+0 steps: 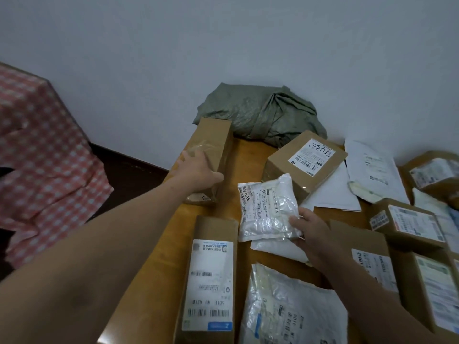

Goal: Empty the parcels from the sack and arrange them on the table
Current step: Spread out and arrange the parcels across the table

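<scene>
Hands first: the left hand (198, 170) lies spread across the near end of a long plain box (213, 145) at 11 o'clock, fingers stretched toward its outer edge and thumb at the inner one. The right hand (313, 232), at 4 o'clock of centre, pinches the corner of a white mailer (267, 209), thumb on top. Around them the counter (246, 160) carries a labelled box (305, 162) at 1 o'clock, a long labelled box (211, 281) at 7 o'clock and more parcels at 3 and 5 o'clock. The sack (258, 112) slumps crumpled against the wall at 12 o'clock. Risk, as I judge it: the plain box runs along the counter's left edge, so a sideways shove could tip it off, and the slick mailer, held by one corner, could slip. Whether the sack still hides parcels cannot be told; the 3 o'clock boxes are cut off, another mailer sits half under the right hand, and most labels are blurred.
</scene>
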